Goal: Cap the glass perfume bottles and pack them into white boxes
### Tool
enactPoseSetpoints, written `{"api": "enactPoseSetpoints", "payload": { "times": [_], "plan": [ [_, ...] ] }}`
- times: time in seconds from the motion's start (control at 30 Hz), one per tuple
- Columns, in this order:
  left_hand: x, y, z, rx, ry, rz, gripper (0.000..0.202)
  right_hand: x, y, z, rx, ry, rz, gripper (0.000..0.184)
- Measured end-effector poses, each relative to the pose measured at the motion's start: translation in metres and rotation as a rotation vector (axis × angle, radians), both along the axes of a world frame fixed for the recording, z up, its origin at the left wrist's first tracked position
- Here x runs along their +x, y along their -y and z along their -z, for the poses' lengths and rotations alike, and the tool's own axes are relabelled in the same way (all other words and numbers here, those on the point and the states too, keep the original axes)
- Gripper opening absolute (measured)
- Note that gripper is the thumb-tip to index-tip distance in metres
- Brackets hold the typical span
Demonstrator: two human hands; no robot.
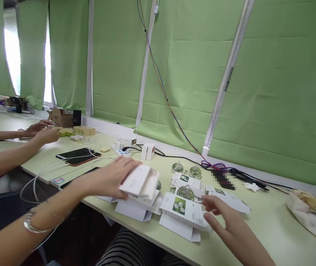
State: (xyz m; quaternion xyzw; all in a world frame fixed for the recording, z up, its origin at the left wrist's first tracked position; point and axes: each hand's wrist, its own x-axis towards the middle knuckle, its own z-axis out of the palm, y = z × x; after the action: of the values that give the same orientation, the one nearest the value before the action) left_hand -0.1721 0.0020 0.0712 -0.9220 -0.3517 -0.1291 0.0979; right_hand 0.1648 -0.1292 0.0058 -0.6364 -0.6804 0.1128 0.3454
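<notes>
My left hand is closed around a white cardboard box, holding it above other white boxes at the table's front edge. My right hand has its fingers apart, at the right end of a white box with a green flower picture; whether it touches the box I cannot tell. Another opened white box lies below my left hand. Behind the flower box are a round clear glass piece and more printed boxes. Two further glass pieces stand farther back.
A co-worker's hands are at the left over the table. Phones with white cables, a power strip and a white cube-shaped box lie between. Black cables run along the wall. A cloth bag rests at the right.
</notes>
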Motion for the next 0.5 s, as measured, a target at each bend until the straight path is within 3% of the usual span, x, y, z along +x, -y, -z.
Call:
{"api": "enactPoseSetpoints", "payload": {
  "times": [0.13,0.23,0.37,0.5],
  "plan": [
    [0.078,0.020,0.031,-0.040,0.049,0.245,0.086,-0.018,-0.013,-0.002,-0.038,-0.076,-0.209,0.045],
    [0.109,0.023,0.048,-0.044,0.132,0.261,0.089,-0.017,-0.017,-0.003,-0.037,-0.098,-0.182,0.040],
    [0.121,0.019,0.047,-0.029,0.178,0.250,0.088,-0.013,-0.020,-0.005,0.005,-0.248,-0.143,0.035],
    [0.126,0.024,0.036,-0.004,0.226,0.241,0.087,-0.021,-0.026,-0.002,0.039,-0.568,-0.156,0.040]
  ]
}}
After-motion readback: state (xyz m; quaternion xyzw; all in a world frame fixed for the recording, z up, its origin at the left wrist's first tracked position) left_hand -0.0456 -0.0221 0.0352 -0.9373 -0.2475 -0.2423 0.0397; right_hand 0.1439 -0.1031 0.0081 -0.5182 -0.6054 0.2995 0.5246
